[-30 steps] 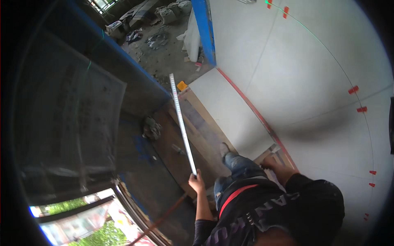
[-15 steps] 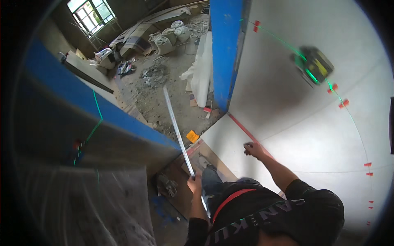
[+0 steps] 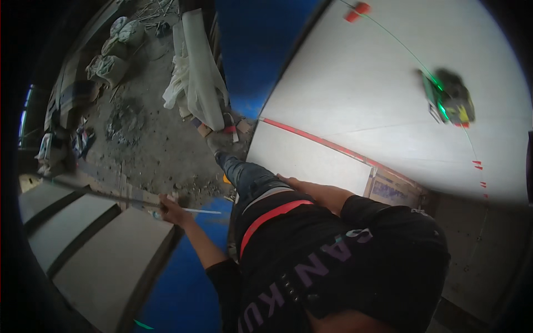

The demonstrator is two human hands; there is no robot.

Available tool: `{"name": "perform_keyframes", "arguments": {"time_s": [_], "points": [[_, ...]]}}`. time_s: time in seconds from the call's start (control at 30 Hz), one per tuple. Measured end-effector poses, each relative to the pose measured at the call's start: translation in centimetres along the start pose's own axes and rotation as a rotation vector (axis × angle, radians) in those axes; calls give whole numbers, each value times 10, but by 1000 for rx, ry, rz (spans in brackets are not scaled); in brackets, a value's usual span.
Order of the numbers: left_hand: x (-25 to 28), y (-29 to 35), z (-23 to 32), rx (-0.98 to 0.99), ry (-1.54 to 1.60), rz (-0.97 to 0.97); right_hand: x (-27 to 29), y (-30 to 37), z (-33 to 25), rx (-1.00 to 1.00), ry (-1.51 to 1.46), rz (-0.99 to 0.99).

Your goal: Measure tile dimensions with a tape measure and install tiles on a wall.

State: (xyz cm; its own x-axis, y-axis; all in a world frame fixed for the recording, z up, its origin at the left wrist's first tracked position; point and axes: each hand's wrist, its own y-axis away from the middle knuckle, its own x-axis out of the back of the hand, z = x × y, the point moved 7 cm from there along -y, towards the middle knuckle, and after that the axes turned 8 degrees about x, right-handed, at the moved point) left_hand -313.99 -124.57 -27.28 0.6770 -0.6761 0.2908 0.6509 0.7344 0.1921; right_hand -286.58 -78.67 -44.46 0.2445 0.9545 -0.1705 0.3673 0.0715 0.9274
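Note:
My left hand (image 3: 174, 211) is out at the left, its fingers wrapped round a long, thin metal bar (image 3: 204, 211). One pale end of the bar sticks out to the right of the hand; the rest runs left, dark and blurred, above the leaning slabs. My right hand (image 3: 294, 182) is low beside my jeans-clad leg (image 3: 247, 176), holding nothing that shows. Its fingers are partly hidden and blurred. Beyond it lies a white slab (image 3: 297, 152), bordered by a red strip (image 3: 316, 139) at the foot of the white wall (image 3: 355, 83).
A blurred black and green device (image 3: 456, 100) sits on the wall, crossed by a green laser line. Red clips (image 3: 477, 165) dot the wall. Several pale slabs (image 3: 119, 250) lean at lower left. Wrapped white sheeting (image 3: 202, 72), sacks (image 3: 111, 66) and rubble (image 3: 125, 122) lie ahead; a blue door frame (image 3: 250, 50) stands between.
My view has turned and moved forward into the doorway. My left hand has swung out left, turning the bar from lengthwise to sideways. My right hand has come down beside my leg.

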Motion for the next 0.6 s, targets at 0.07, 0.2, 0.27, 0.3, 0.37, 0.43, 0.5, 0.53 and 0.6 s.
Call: {"name": "perform_keyframes", "arguments": {"time_s": [0.07, 0.2, 0.27, 0.3, 0.37, 0.43, 0.5, 0.53, 0.6], "points": [[-83, -42, 63, -101, -110, -220, 17, -84, -42, 74, 193, 124], [-96, -176, 97, -109, -63, -147, -91, -138, -104, 22, 127, 42], [-133, -205, 126, -176, -129, -118, -117, -125, -101, -37, 49, 71], [-145, -221, 135, -171, -139, -158, -134, -117, -108, -53, 8, 83], [-175, -264, 165, -218, -205, -204, -152, -120, -182, -17, -40, 91], [-223, -289, 184, -275, -108, -279, -163, -134, -218, -54, 46, 181], [-274, -303, 184, -336, -279, -514, -162, -136, -234, -74, 111, 266], [-295, -289, 183, -346, -279, -609, -180, -130, -234, -30, 32, 266], [-341, -252, 204, -379, -297, -937, -173, -154, -262, 340, 134, 495]]}}
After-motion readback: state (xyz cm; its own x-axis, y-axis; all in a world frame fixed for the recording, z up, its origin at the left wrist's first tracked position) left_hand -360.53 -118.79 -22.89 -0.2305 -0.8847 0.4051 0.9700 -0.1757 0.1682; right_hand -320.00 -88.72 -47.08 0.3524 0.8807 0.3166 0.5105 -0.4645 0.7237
